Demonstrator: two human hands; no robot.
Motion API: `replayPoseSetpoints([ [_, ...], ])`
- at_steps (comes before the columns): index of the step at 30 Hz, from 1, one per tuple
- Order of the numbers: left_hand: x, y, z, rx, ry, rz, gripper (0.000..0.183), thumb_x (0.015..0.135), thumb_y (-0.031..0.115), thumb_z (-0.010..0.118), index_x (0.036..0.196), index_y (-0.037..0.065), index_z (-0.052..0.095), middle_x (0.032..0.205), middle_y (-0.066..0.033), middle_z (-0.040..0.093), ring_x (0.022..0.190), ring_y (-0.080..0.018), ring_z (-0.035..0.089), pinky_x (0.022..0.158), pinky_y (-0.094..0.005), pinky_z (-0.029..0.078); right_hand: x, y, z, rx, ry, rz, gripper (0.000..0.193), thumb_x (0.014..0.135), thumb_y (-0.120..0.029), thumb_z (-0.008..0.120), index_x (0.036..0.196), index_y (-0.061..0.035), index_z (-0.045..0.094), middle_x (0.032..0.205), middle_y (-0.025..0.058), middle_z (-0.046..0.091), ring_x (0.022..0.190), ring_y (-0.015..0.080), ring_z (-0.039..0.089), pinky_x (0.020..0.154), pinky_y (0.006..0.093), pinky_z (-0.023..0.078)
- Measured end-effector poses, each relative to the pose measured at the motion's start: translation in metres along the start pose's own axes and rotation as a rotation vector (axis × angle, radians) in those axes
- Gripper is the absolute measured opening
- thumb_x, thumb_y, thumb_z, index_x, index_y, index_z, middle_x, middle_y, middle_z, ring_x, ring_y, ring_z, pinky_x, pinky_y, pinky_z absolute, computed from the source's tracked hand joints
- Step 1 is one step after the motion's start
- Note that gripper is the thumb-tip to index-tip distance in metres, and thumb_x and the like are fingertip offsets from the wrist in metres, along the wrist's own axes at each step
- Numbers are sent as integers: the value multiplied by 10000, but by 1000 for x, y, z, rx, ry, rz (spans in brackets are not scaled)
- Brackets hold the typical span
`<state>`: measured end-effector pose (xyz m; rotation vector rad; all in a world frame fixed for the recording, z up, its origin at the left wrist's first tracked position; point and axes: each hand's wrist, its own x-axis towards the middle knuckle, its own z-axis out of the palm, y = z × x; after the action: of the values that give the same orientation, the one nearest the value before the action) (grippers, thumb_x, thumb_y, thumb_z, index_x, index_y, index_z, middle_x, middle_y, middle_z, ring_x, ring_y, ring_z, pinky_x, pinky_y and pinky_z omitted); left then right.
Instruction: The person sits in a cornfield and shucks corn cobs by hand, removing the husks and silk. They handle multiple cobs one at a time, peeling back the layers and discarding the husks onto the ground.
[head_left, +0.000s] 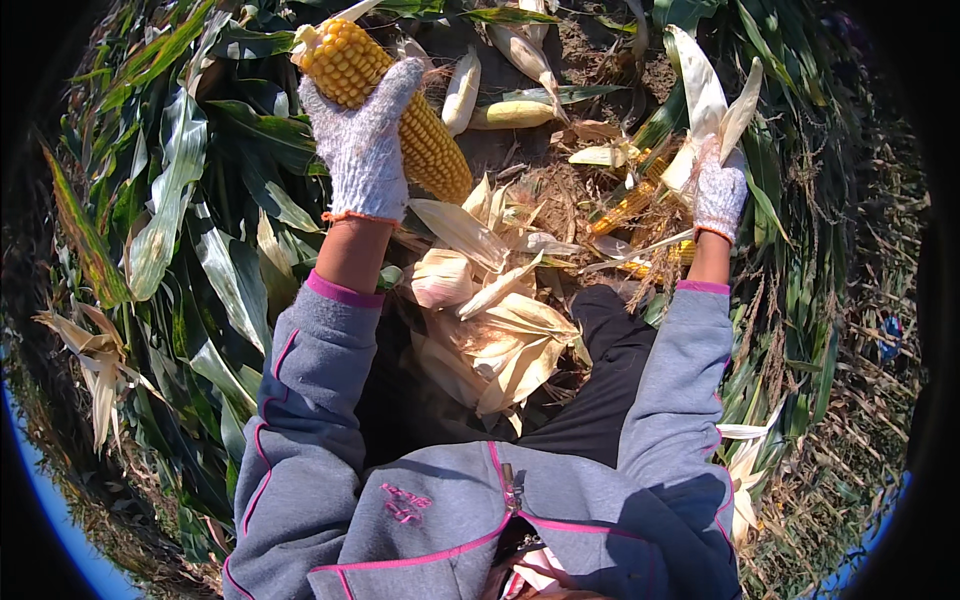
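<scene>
My left hand [362, 150], in a white knitted glove with an orange cuff, is closed round a bare yellow corn cob [435, 148] at the upper left. The cob slants down to the right, its kernels showing at both ends of my grip. At the upper right my right hand [719, 195], gloved the same way, is closed on pale corn husk leaves [703, 95] that stick up above it. The fingers of that hand are partly hidden by the husk. Just left of it, several yellow cobs [625, 208] lie among dry husk and tassels.
Loose dry husks [510, 335] are heaped between my legs [590, 385]. Ears in pale husk [462, 92] and a greenish ear [512, 115] lie on the soil ahead. Green corn stalks and leaves [225, 270] bank up on the left, and more leaves [775, 200] on the right.
</scene>
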<state>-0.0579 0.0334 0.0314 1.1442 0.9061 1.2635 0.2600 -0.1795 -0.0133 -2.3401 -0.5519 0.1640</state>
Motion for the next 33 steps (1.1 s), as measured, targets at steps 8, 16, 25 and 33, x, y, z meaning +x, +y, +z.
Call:
replayPoseSetpoints([
  [8,-16,11,5,256,-352,14,767,691,232,841,1305,76,410,1153,-89,571,1027,-195,603,892,-334,510,-84,-79,30,-154,-1165,-448,540,883,-439,595,1264,-60,551,1173,162,608,1085,280,590,943,359,451],
  [16,-50,4,16,509,-998,45,856,691,172,858,1388,47,376,1270,-114,521,1160,-183,520,986,-334,448,-88,-83,30,580,-833,-341,553,949,-289,555,1419,-57,382,1299,153,533,1160,233,542,944,351,457],
  [25,-55,7,24,441,-1292,-124,790,687,169,807,1359,27,418,1201,-132,581,1096,-224,566,958,-349,458,-97,-106,15,919,-1027,-202,508,978,-461,495,1185,-12,612,1117,79,637,1014,150,602,876,298,485],
  [33,-62,-7,29,514,-1312,-127,835,699,231,833,1375,1,400,1212,-127,587,1098,-188,566,961,-333,455,-93,-99,22,588,-742,-379,286,980,-200,494,1131,9,618,1062,113,639,1020,196,616,899,309,485],
])
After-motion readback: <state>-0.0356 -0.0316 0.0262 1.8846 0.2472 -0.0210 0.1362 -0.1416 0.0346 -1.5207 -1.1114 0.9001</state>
